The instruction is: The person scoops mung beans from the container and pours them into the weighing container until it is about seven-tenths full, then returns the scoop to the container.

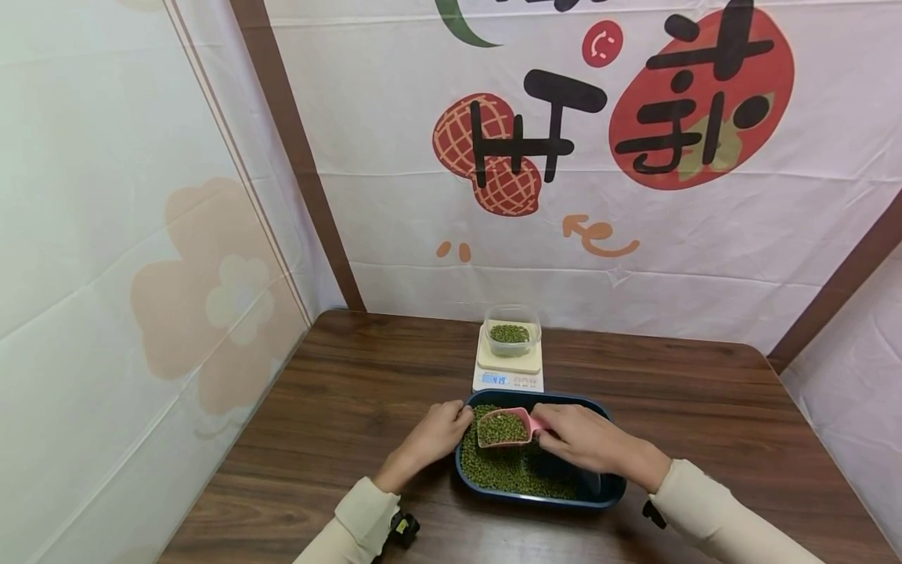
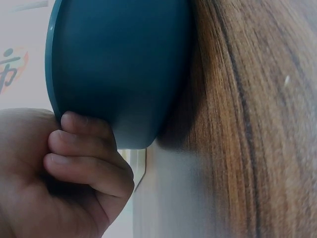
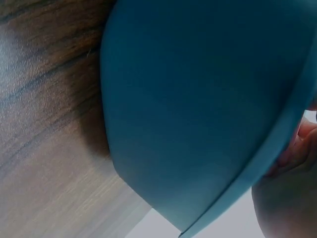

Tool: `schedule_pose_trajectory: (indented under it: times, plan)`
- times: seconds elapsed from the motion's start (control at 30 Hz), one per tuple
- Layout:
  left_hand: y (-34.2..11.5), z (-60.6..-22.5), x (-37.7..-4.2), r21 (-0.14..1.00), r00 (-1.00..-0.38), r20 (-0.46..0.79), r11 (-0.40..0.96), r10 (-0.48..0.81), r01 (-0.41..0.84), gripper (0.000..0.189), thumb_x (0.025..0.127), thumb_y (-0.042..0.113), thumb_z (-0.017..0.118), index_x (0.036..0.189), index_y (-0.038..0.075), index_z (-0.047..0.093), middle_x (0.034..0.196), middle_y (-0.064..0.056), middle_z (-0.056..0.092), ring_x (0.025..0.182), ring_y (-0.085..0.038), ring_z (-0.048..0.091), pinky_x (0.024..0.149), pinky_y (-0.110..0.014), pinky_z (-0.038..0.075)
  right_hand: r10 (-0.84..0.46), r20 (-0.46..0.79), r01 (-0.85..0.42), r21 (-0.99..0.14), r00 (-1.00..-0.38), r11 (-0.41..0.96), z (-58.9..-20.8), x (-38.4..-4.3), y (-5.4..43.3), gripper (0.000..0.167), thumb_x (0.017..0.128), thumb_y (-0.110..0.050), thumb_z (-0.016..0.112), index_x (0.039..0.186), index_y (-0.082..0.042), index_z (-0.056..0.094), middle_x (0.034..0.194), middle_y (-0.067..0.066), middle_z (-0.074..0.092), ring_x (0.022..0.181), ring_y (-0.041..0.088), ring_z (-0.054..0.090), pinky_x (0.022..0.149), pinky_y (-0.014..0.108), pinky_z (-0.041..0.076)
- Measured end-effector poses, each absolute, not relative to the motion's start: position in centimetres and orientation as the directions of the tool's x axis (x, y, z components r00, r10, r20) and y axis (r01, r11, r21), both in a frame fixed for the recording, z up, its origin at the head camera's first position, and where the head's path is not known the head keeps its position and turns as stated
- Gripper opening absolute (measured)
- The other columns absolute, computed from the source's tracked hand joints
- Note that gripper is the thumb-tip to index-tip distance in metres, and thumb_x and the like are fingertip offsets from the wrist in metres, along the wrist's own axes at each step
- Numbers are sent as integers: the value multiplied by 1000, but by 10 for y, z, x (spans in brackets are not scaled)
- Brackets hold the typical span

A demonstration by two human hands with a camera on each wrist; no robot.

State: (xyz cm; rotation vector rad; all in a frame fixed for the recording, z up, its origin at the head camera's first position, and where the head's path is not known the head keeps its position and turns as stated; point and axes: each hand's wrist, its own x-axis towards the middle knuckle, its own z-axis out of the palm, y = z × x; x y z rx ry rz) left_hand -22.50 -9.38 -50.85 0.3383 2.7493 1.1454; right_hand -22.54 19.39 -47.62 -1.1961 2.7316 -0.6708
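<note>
My right hand [image 1: 585,435] grips the handle of a pink scoop [image 1: 530,423] heaped with green mung beans [image 1: 503,429]. The scoop is over a dark blue oval basin [image 1: 543,499], whose left part holds a bed of mung beans [image 1: 493,470]; some of the basin's dark floor shows on the right. At the basin's left end, my left hand [image 1: 440,427] pinches the rim. Seen from the left wrist, the curled fingers [image 2: 84,144] lie against the basin's outer wall [image 2: 124,64]. The basin wall [image 3: 198,109] hides most of the right hand [image 3: 290,183] in the right wrist view.
Behind the basin stands a kitchen scale [image 1: 509,381] with a lit display. It bears a clear plastic tub [image 1: 532,337] with a small heap of mung beans [image 1: 509,334]. The dark wooden table [image 1: 338,392] meets printed cloth walls at the back and left.
</note>
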Motion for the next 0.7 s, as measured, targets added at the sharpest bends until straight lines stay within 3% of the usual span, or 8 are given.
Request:
schedule_pose_trajectory:
  times: [0.67,0.7]
  plan:
    - [-93,-508,-225,717,-966,-21,677,258,165,40,115,24,41,75,15,43,65,2,39,55,-13,34,55,-28,33,-688,168,-682,-423,-706,597,-470,-230,202,6,109,-20,57,105,-23,60,77,-13,44,62,-2,35,58,21,33]
    - [-96,-521,-231,716,-962,16,668,273,202,41,115,28,39,76,16,43,65,3,38,56,-12,34,56,-28,33,-683,172,-681,-416,-710,603,-470,-231,202,5,108,-19,58,105,-23,60,77,-13,44,62,-2,35,59,21,33]
